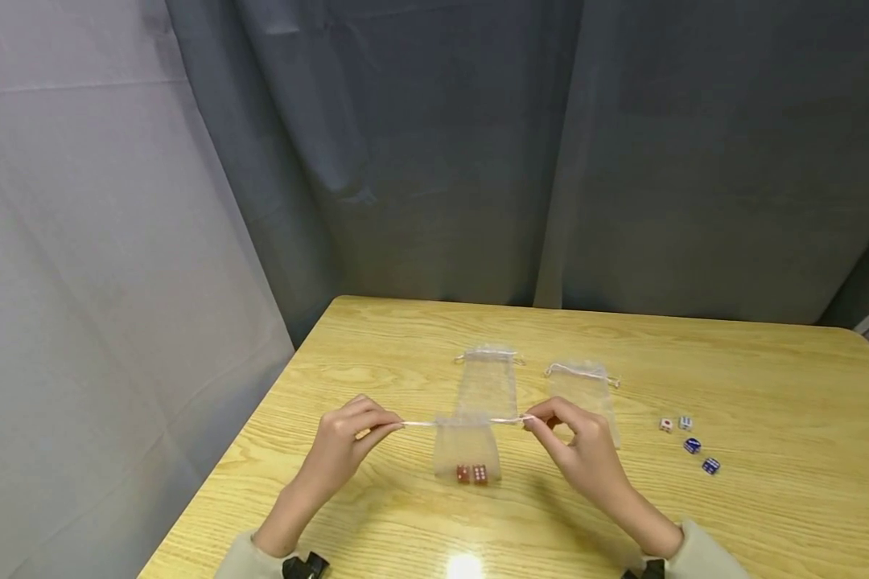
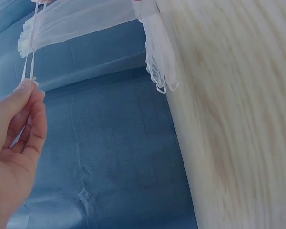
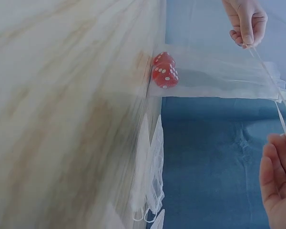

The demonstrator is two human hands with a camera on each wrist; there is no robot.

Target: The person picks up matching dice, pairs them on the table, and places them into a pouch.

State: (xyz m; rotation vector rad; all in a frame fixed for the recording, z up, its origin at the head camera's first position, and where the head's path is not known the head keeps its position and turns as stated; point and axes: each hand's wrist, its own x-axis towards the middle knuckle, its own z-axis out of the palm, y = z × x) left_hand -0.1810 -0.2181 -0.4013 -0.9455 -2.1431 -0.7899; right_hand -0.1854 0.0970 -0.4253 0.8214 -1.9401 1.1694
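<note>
A sheer white drawstring pouch (image 1: 467, 447) hangs upright between my hands, its string stretched out to both sides. Inside it, at the bottom, are two red dice (image 3: 165, 75) with white pips. My left hand (image 1: 355, 434) pinches the left end of the string between thumb and fingertips. The right end of the string is pinched by my right hand (image 1: 579, 446). In the right wrist view the pouch's bottom is at or close to the tabletop; whether it touches, I cannot tell.
Two more sheer pouches lie flat on the wooden table (image 1: 376, 346): one pouch (image 1: 488, 382) behind the held one, another pouch (image 1: 579, 386) behind my right hand. To the right are two white dice (image 1: 666, 425) and two blue dice (image 1: 692, 445). Grey curtains (image 1: 434, 161) stand behind.
</note>
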